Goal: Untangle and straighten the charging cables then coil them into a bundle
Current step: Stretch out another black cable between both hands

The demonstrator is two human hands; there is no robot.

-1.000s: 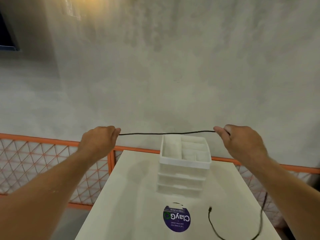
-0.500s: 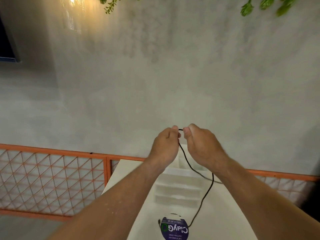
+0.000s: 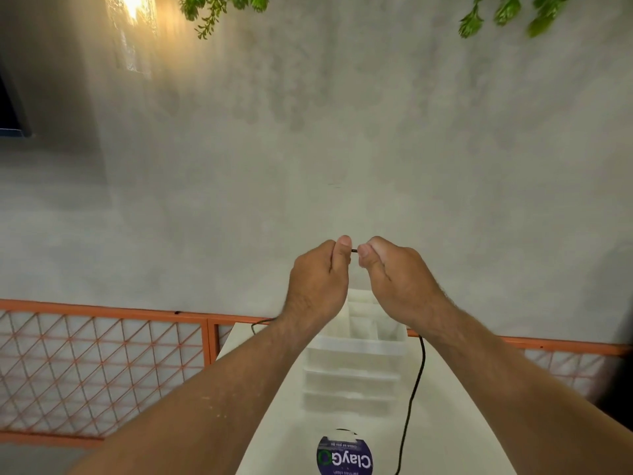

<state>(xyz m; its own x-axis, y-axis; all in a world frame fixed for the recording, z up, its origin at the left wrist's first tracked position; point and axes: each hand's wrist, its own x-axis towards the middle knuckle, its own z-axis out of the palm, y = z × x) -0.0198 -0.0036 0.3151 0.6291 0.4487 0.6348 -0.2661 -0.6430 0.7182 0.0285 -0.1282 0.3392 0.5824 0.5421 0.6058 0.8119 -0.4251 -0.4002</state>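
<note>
Left hand (image 3: 318, 282): I see it pinching the cable (image 3: 416, 382).
Right hand (image 3: 397, 279): pinching just beside, probably to start 1 coil.
Slack: hangs below that hand.

Dim overall, warm cast. Light from lamp (image 3: 132, 15) top left w/ glare down the wall (image 3: 342, 132). Leaves (image 3: 507, 15) top right motion-blurred. Wide-angle bends fence rail (image 3: 102, 307) near edges. White drawer box (image 3: 356, 354) looks soft, washed out; corners darker.

hands (image 3: 354, 269) above organizer (image 3: 356, 358), organizer on table (image 3: 455, 406)
</note>
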